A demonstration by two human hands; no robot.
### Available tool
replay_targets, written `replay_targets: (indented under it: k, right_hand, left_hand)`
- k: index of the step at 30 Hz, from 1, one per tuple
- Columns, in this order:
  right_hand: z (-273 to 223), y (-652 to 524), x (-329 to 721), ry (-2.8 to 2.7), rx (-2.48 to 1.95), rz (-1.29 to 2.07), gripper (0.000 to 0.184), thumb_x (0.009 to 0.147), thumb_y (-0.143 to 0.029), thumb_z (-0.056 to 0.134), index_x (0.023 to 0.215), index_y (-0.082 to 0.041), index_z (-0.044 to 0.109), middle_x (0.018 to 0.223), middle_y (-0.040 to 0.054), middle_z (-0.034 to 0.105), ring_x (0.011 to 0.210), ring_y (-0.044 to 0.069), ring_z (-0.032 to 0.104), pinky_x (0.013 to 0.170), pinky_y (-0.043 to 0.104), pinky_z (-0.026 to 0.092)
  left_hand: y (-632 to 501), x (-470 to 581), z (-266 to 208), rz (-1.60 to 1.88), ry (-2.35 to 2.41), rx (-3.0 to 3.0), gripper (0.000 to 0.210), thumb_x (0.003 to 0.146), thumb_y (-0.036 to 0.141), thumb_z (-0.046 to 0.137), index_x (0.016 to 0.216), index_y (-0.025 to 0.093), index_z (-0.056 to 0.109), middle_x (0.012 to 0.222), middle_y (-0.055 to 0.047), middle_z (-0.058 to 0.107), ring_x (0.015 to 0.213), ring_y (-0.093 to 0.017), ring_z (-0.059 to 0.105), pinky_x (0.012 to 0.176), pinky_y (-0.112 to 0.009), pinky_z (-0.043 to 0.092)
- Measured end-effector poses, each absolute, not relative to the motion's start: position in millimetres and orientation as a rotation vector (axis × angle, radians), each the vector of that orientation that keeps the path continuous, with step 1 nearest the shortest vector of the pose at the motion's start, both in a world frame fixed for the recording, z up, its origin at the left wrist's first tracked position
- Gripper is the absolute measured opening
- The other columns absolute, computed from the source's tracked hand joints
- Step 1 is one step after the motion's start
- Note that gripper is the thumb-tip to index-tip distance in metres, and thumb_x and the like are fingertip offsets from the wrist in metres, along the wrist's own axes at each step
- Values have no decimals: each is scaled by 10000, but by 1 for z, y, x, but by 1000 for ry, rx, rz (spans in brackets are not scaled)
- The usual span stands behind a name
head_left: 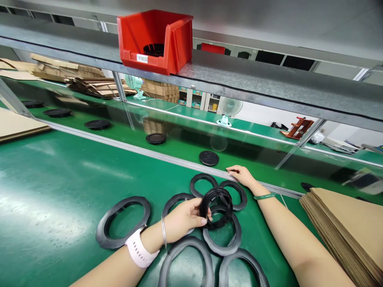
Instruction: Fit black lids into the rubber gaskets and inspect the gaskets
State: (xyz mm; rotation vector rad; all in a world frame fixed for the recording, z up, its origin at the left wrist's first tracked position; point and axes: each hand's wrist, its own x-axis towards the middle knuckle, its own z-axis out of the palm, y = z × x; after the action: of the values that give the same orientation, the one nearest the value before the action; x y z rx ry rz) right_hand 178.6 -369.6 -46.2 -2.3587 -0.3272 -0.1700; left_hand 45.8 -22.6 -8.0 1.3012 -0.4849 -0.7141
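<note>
Pinching a black ring (216, 207) at centre frame, left hand (182, 218) raising it over flat rings (223, 235) on the green table (60, 167), right hand (243, 175) lying open-fingered against the metal rail (134, 149), cardboard stack (350, 227) lower right

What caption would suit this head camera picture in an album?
Left hand lifts a black ring above flat rings on a green bench; right hand rests at the conveyor rail.

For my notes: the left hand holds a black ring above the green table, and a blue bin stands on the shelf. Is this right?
Not quite. In the head view the bin on the shelf is red, not blue. The left hand does hold a black ring above the green table.
</note>
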Motion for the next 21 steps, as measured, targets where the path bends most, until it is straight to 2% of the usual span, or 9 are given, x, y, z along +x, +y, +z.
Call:
replay_targets:
  k: [21]
  right_hand:
    - [-45, -369, 178, -339, -2368, -183, 272, 870, -320, 602, 1068, -208, 751, 1105, 78, 676, 890, 222, 627, 828, 351, 508]
  left_hand:
    - [-23, 46, -7, -714, -484, 1301, 333, 701, 237, 779, 971, 139, 611, 988, -80, 675, 966, -227, 642, 938, -390, 473]
